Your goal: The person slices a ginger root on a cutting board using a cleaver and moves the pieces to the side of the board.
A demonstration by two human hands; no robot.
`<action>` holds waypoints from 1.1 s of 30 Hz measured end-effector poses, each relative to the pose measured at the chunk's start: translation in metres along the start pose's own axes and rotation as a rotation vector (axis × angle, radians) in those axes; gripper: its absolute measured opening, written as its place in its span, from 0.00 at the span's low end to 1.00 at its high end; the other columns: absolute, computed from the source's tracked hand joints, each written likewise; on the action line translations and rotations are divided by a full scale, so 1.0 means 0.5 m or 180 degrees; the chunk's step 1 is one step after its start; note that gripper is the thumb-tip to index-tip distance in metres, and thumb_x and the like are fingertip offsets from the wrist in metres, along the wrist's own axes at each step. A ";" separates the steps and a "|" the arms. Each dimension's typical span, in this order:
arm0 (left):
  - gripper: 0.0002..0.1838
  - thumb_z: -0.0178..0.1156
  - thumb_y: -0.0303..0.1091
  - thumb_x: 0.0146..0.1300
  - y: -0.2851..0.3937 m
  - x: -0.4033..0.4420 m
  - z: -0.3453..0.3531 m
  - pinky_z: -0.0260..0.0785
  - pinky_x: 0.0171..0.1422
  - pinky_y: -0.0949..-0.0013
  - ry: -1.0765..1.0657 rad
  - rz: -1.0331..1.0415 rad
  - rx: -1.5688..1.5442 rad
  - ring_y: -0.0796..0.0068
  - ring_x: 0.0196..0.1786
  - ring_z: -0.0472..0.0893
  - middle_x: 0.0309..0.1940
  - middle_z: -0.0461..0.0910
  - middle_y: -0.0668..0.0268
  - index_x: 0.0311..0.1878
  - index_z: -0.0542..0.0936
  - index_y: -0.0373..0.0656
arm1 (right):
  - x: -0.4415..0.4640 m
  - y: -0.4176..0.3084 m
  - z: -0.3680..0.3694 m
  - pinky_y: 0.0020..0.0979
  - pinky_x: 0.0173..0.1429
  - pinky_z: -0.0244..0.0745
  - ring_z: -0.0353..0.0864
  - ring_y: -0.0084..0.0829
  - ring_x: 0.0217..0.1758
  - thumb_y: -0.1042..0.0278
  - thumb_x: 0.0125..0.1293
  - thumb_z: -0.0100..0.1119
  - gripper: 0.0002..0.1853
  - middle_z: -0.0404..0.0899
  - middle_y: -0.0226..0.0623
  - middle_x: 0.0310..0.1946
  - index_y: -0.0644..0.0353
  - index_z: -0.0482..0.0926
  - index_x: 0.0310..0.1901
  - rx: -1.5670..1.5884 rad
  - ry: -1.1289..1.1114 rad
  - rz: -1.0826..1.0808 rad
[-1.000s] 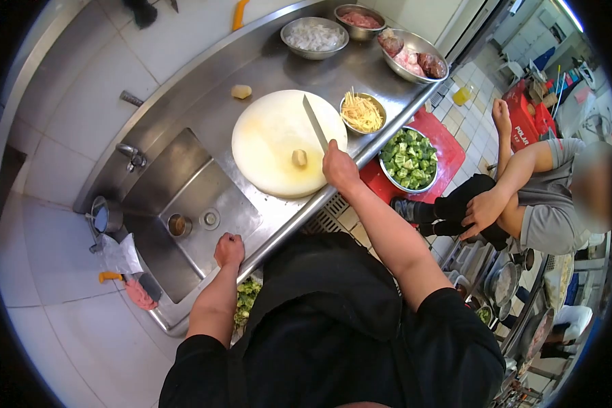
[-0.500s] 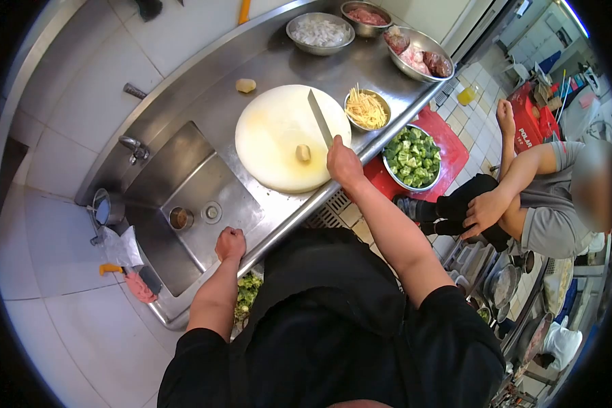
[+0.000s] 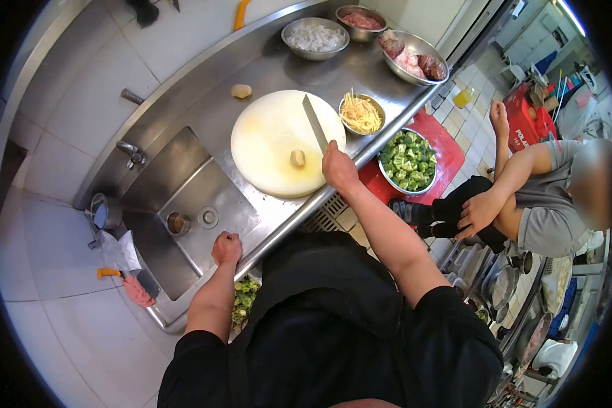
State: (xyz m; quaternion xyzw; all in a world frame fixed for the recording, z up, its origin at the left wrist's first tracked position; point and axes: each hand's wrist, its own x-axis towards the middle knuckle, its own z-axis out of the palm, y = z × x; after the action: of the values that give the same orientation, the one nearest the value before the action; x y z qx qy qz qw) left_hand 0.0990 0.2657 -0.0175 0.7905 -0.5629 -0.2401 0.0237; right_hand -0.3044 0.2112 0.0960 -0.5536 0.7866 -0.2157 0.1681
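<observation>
While your right hand [image 3: 340,167] grasps the long steel knife [image 3: 315,122], its blade pointing far and slightly left, the stubby pale-yellow chunk [image 3: 297,158] lies on the round white cutting board [image 3: 275,132] just left of that nearer hand, your left hand [image 3: 226,249] being clenched beside the metal sink [image 3: 228,194].

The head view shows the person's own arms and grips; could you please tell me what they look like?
The left arm and right arm each wear a short black sleeve and are bare below it. The left grip and right grip are gloveless, and no watch or bracelet shows.
</observation>
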 end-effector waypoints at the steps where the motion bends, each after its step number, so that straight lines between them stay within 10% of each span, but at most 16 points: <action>1: 0.18 0.58 0.48 0.68 0.000 0.000 -0.001 0.79 0.63 0.46 0.0018 0.0005 0.0006 0.45 0.56 0.88 0.50 0.91 0.51 0.48 0.90 0.47 | -0.001 0.000 0.000 0.64 0.51 0.82 0.88 0.67 0.43 0.62 0.84 0.45 0.13 0.87 0.66 0.35 0.65 0.67 0.55 0.0014 -0.0006 0.0007; 33: 0.18 0.58 0.49 0.69 0.007 -0.003 0.004 0.79 0.63 0.46 0.0069 -0.0094 0.0056 0.44 0.56 0.88 0.51 0.91 0.53 0.47 0.90 0.49 | 0.007 0.023 -0.004 0.62 0.48 0.82 0.88 0.65 0.41 0.62 0.84 0.47 0.15 0.86 0.64 0.33 0.67 0.67 0.58 0.0086 0.0025 -0.0069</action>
State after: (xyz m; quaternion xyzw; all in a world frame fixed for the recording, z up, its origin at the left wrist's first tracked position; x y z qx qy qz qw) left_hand 0.0948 0.2664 -0.0178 0.8015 -0.5530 -0.2269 0.0193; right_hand -0.3158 0.2114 0.0913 -0.5589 0.7782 -0.2303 0.1702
